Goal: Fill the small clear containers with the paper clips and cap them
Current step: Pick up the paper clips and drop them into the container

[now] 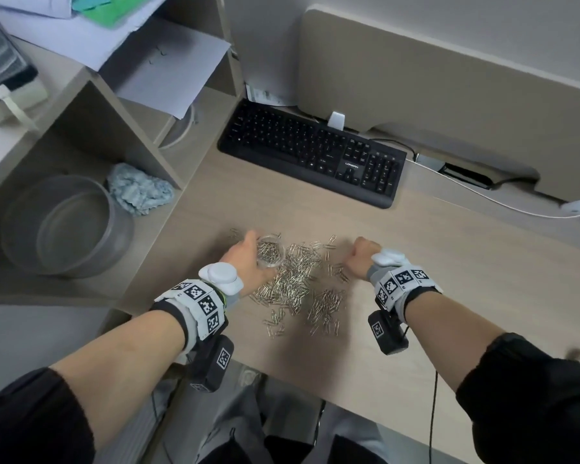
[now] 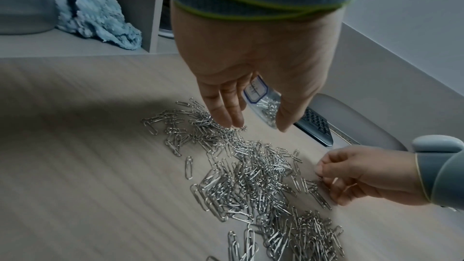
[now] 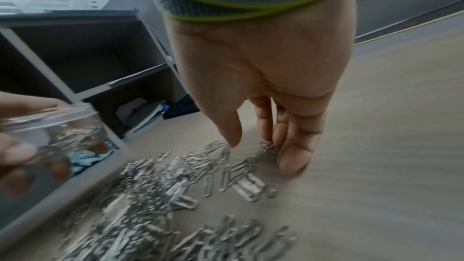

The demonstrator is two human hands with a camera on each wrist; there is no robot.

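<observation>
Fingers, left hand (image 1: 248,259): wrapped round a small clear container (image 1: 271,253), part full of clips, held just above the desk (image 1: 432,296).
Fingers, right hand (image 1: 362,257): bunched, pinching a few paper clips (image 3: 270,147) at the pile's right edge.
Paper clip pile (image 1: 302,286): loose on the desk, between both hands.
Keyboard (image 1: 312,152): black, well behind the pile.
Blue cloth (image 1: 138,189): in the open shelf, left.

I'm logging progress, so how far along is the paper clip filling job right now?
Done: the small clear plastic container in the left hand already holds a good layer of clips. In hand: the right hand pinches a few clips at the desk. Left: a large pile of silver metal paper clips remains on the light wooden desk, and no cap is visible.
</observation>
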